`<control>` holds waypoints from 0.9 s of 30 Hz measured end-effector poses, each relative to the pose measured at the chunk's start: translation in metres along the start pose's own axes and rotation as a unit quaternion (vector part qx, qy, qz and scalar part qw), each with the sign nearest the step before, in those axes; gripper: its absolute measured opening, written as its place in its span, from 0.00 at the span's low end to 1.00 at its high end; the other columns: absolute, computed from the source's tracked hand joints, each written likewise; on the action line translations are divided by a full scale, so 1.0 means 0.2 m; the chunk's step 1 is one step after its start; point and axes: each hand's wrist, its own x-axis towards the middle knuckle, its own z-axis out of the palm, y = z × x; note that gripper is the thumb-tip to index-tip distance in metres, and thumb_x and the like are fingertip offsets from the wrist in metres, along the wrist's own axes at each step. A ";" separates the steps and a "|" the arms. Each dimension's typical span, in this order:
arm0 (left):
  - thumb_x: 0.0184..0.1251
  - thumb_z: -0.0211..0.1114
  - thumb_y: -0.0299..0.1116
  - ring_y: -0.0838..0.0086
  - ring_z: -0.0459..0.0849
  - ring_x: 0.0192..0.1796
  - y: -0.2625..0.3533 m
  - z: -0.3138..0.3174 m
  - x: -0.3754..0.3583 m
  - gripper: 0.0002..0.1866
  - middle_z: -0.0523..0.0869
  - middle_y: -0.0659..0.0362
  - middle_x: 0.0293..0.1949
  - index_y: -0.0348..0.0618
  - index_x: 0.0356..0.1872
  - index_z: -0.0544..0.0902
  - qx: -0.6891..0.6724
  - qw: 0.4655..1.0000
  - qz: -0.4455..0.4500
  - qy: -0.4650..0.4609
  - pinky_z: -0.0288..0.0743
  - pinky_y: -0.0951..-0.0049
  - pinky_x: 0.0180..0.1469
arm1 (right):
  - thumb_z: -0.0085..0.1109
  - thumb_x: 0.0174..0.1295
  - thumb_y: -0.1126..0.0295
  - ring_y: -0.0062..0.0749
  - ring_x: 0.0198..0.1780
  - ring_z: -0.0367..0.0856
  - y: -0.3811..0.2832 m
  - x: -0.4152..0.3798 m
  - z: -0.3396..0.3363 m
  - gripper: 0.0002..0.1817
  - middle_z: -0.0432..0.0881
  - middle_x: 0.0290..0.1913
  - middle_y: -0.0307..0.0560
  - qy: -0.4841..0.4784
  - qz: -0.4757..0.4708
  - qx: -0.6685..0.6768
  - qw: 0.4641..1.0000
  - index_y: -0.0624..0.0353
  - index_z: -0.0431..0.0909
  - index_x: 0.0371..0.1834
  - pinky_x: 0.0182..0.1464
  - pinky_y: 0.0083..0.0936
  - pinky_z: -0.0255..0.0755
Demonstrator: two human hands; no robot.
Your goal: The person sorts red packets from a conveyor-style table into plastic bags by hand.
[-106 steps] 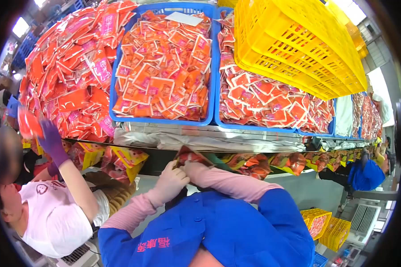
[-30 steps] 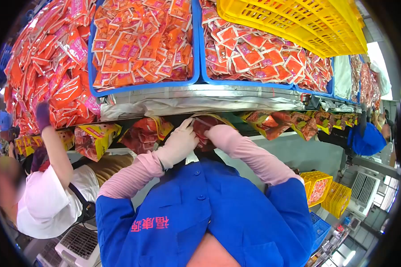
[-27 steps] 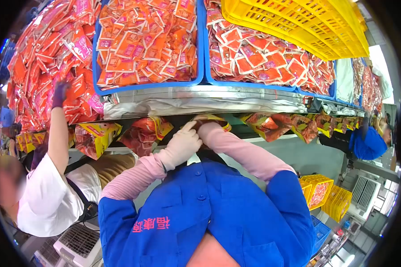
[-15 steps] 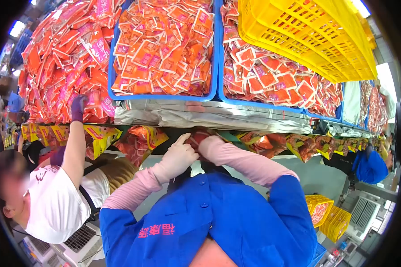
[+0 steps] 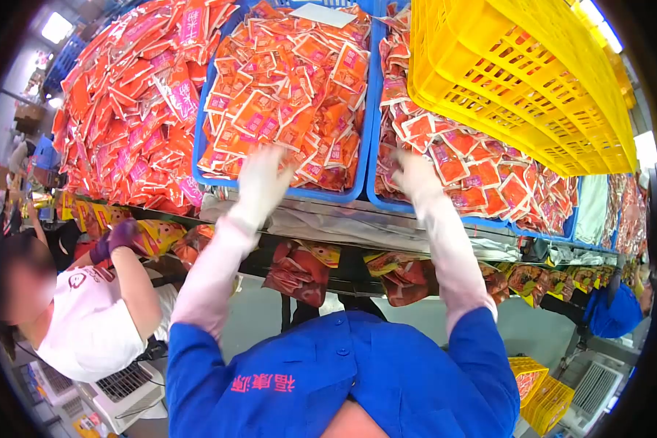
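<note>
My left hand, in a white glove and slightly blurred, reaches over the near rim of the middle blue crate. Its fingers are apart, at the small orange-red sachets heaped there. With thumb and fingers spread, my right hand is at the sachets in the right blue crate; its fingertips are partly lost among them. No held sachet shows in either hand. Below my arms, an open clear-and-red bag with sachets inside hangs along the line, and a similar bag hangs to its right.
A yellow perforated crate overhangs the right blue crate. Larger red packets are piled at the left. A co-worker's purple-gloved hand is at a yellow bag. More bags line the right, where another person in blue stands.
Both my hands have left the bag on the line and moved up and apart, one to each blue crate. The co-worker's hand has dropped from the red packets to a yellow bag.
</note>
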 end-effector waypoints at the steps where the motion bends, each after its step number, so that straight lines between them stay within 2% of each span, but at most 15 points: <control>1: 0.64 0.70 0.46 0.50 0.85 0.43 -0.05 0.14 0.16 0.17 0.86 0.48 0.39 0.44 0.44 0.83 0.052 0.996 -0.063 -0.039 0.78 0.52 0.45 | 0.67 0.57 0.68 0.56 0.57 0.83 0.12 0.12 0.09 0.30 0.85 0.52 0.64 0.039 -0.006 -0.040 0.998 0.58 0.76 0.65 0.60 0.45 0.77; 5: 0.65 0.67 0.49 0.48 0.86 0.48 -0.09 0.42 0.29 0.20 0.88 0.47 0.43 0.45 0.49 0.85 0.129 0.972 -0.162 -0.108 0.79 0.50 0.49 | 0.71 0.55 0.62 0.55 0.52 0.85 0.23 0.25 0.37 0.25 0.87 0.46 0.60 0.017 0.034 -0.067 0.997 0.55 0.82 0.57 0.58 0.45 0.77; 7: 0.68 0.63 0.47 0.48 0.87 0.48 -0.16 0.35 0.21 0.18 0.89 0.44 0.42 0.43 0.44 0.87 0.006 0.978 -0.160 -0.132 0.79 0.49 0.51 | 0.64 0.60 0.62 0.56 0.44 0.87 0.28 0.19 0.39 0.17 0.88 0.41 0.60 0.023 0.010 -0.122 0.992 0.56 0.85 0.50 0.49 0.47 0.80; 9: 0.68 0.61 0.40 0.47 0.87 0.46 -0.14 0.15 0.07 0.15 0.88 0.43 0.41 0.45 0.47 0.88 -0.104 0.979 -0.148 -0.093 0.79 0.49 0.47 | 0.63 0.59 0.58 0.58 0.48 0.86 0.20 0.10 0.21 0.20 0.87 0.47 0.63 0.005 0.092 -0.107 0.990 0.59 0.83 0.51 0.52 0.48 0.80; 10: 0.68 0.61 0.36 0.52 0.88 0.41 -0.12 0.08 -0.02 0.13 0.88 0.43 0.37 0.42 0.48 0.87 -0.171 0.978 -0.116 -0.039 0.79 0.57 0.44 | 0.64 0.61 0.57 0.55 0.47 0.87 0.17 0.00 0.11 0.20 0.87 0.44 0.61 0.049 0.080 -0.011 0.996 0.59 0.83 0.51 0.50 0.47 0.79; 11: 0.67 0.62 0.29 0.58 0.88 0.37 0.04 -0.14 -0.06 0.12 0.87 0.46 0.33 0.40 0.48 0.87 -0.201 0.962 -0.133 -0.127 0.79 0.65 0.42 | 0.65 0.62 0.56 0.52 0.45 0.88 0.13 -0.10 0.01 0.20 0.87 0.42 0.60 0.099 0.069 0.081 0.989 0.58 0.84 0.50 0.48 0.46 0.79; 12: 0.68 0.60 0.21 0.77 0.82 0.34 0.17 -0.19 -0.16 0.07 0.87 0.61 0.33 0.33 0.42 0.84 -0.331 0.930 -0.120 -0.105 0.77 0.73 0.39 | 0.65 0.63 0.56 0.46 0.42 0.88 0.04 -0.21 -0.10 0.21 0.87 0.41 0.57 0.080 0.073 0.200 0.974 0.59 0.83 0.52 0.45 0.43 0.79; 13: 0.64 0.63 0.18 0.78 0.82 0.35 0.35 -0.26 -0.22 0.06 0.86 0.63 0.32 0.34 0.39 0.84 -0.366 0.913 -0.118 -0.136 0.76 0.74 0.40 | 0.64 0.65 0.57 0.40 0.40 0.88 -0.07 -0.34 -0.14 0.21 0.87 0.41 0.54 0.059 0.075 0.319 0.943 0.60 0.82 0.55 0.43 0.39 0.79; 15: 0.59 0.71 0.28 0.60 0.85 0.37 0.56 -0.21 -0.36 0.08 0.85 0.53 0.33 0.39 0.38 0.85 -0.257 0.959 0.029 -0.118 0.77 0.66 0.41 | 0.64 0.67 0.62 0.29 0.37 0.86 -0.28 -0.60 -0.08 0.22 0.86 0.43 0.50 -0.064 0.015 0.489 0.870 0.60 0.77 0.61 0.42 0.32 0.79; 17: 0.54 0.73 0.32 0.50 0.83 0.39 0.71 -0.11 -0.49 0.11 0.84 0.50 0.34 0.41 0.36 0.84 -0.275 0.951 0.034 -0.136 0.76 0.56 0.42 | 0.63 0.67 0.65 0.30 0.37 0.87 -0.49 -0.85 -0.06 0.23 0.86 0.47 0.52 -0.050 -0.081 0.342 0.935 0.60 0.74 0.64 0.43 0.30 0.80; 19: 0.54 0.74 0.39 0.52 0.83 0.44 0.73 -0.01 -0.60 0.16 0.84 0.51 0.38 0.41 0.38 0.83 -0.281 0.936 0.081 -0.196 0.77 0.53 0.46 | 0.66 0.64 0.67 0.31 0.41 0.88 -0.47 -0.95 0.06 0.24 0.86 0.43 0.55 -0.082 0.046 0.409 0.907 0.59 0.75 0.63 0.45 0.32 0.80; 20: 0.51 0.75 0.38 0.50 0.83 0.45 0.72 -0.07 -0.64 0.17 0.84 0.50 0.40 0.40 0.40 0.83 -0.299 0.920 0.088 -0.236 0.76 0.53 0.49 | 0.65 0.63 0.71 0.37 0.41 0.89 -0.44 -0.96 0.06 0.24 0.86 0.39 0.58 -0.112 0.085 0.304 0.942 0.60 0.75 0.62 0.44 0.35 0.81; 23: 0.48 0.75 0.39 0.53 0.82 0.50 0.59 -0.11 -0.74 0.21 0.84 0.50 0.42 0.40 0.42 0.82 -0.295 0.908 0.167 -0.246 0.70 0.52 0.65 | 0.63 0.63 0.72 0.50 0.41 0.89 -0.33 -0.99 0.16 0.21 0.87 0.40 0.61 -0.167 0.019 0.238 0.957 0.62 0.76 0.59 0.44 0.38 0.82; 25: 0.49 0.74 0.40 0.59 0.83 0.52 0.46 -0.03 -0.83 0.20 0.85 0.53 0.42 0.43 0.43 0.84 -0.059 0.910 0.350 -0.214 0.65 0.49 0.71 | 0.63 0.63 0.69 0.51 0.45 0.89 -0.47 -0.91 0.17 0.20 0.87 0.42 0.63 -0.330 0.028 0.039 0.943 0.64 0.77 0.57 0.45 0.38 0.82; 27: 0.48 0.72 0.38 0.63 0.83 0.55 0.38 0.03 -0.89 0.19 0.87 0.54 0.43 0.45 0.44 0.85 -0.006 0.905 0.336 -0.261 0.63 0.47 0.74 | 0.57 0.68 0.65 0.47 0.44 0.90 -0.57 -0.80 0.40 0.14 0.89 0.41 0.57 -0.380 -0.092 -0.189 0.901 0.65 0.84 0.48 0.45 0.39 0.83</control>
